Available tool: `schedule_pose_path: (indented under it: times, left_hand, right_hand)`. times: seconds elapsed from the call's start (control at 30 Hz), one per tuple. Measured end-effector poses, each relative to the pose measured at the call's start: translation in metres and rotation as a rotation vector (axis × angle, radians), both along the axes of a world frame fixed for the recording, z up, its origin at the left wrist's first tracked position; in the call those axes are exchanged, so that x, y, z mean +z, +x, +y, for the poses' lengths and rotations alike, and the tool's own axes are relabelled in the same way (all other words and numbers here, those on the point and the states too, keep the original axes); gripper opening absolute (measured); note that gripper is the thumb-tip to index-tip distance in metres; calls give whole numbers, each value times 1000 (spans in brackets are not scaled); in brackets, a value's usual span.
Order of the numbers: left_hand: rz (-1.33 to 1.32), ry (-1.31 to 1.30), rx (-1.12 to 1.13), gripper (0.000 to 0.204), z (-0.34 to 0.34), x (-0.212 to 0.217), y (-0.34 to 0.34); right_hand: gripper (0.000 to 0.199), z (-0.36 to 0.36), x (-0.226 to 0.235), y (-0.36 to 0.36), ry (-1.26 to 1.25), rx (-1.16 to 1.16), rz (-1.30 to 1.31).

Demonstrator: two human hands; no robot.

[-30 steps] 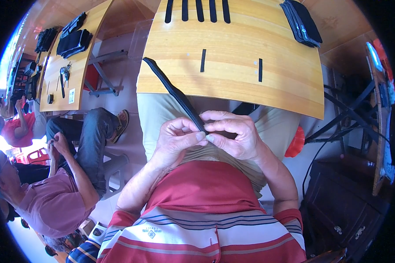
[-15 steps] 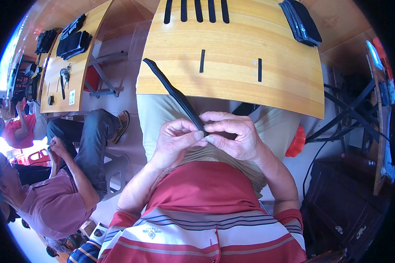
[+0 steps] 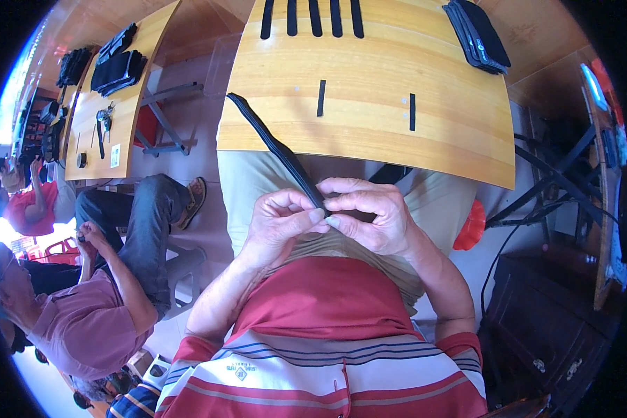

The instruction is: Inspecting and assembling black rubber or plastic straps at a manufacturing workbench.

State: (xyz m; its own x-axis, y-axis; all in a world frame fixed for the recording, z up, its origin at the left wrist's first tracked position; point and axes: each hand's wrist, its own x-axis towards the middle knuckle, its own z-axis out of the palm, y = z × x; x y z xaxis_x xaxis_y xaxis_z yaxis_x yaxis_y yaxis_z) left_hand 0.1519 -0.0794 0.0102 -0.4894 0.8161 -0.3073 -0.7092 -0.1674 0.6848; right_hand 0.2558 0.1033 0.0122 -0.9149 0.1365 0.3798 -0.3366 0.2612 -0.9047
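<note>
Over at the far left, a person in a pink shirt [image 3: 83,327] sits with both hands raised near the chest, well apart from the wearer, and beyond the person's knees stands a second wooden bench [image 3: 129,104] carrying dark stacked pieces and a few small tools. Moving in toward the middle, the long black strip [image 3: 275,150] starts with its free end lying on the near left corner of the wooden table [image 3: 369,132] and runs diagonally down off the table edge, over the lap, straight into the hands. The left hand [image 3: 279,230] is curled nearly closed, thumb and forefinger pinched together on the strip's lower end, the other fingers folded loosely behind. Right against it, fingertips meeting, the right hand [image 3: 373,216] is also drawn in tight, its thumb and first fingers nipping the same end of the strip from the other side; the very tip of the strip is hidden between the two pinches, so what is happening to it cannot be made out. Both hands sit just off the table's near edge, above the thighs. On the tabletop above them, two short black pieces [image 3: 321,97] lie apart, a row of longer black strips [image 3: 313,15] sits at the far edge, and off at the right corner rests a stack of black flat pieces [image 3: 479,35].
</note>
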Motion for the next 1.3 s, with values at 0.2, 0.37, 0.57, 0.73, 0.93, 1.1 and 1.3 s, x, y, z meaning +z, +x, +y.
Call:
schedule_pose_path:
  times: [0.2, 0.37, 0.57, 0.73, 0.93, 1.1, 1.3]
  left_hand:
    - [-8, 16, 1, 9, 1, 0, 0]
    - [-12, 13, 8, 9, 1, 0, 0]
    - [13, -11, -1, 8, 1, -1, 1]
    - [33, -12, 21, 8, 2, -2, 2]
    - [66, 3, 24, 7, 2, -4, 3]
    - [90, -36, 40, 8, 4, -5, 5]
    - [106, -57, 42, 9, 2, -8, 6]
  right_hand:
    - [19, 1, -1, -1, 26, -8, 9]
    - [19, 1, 0, 0, 17, -10, -8]
    - [18, 0, 0, 0, 15, -13, 9]
    - [19, -1, 1, 0, 51, -25, 3]
    - [20, -3, 0, 1, 35, -32, -15]
    - [20, -3, -1, 0, 64, -32, 12]
    - [21, -4, 0, 0, 73, -36, 15]
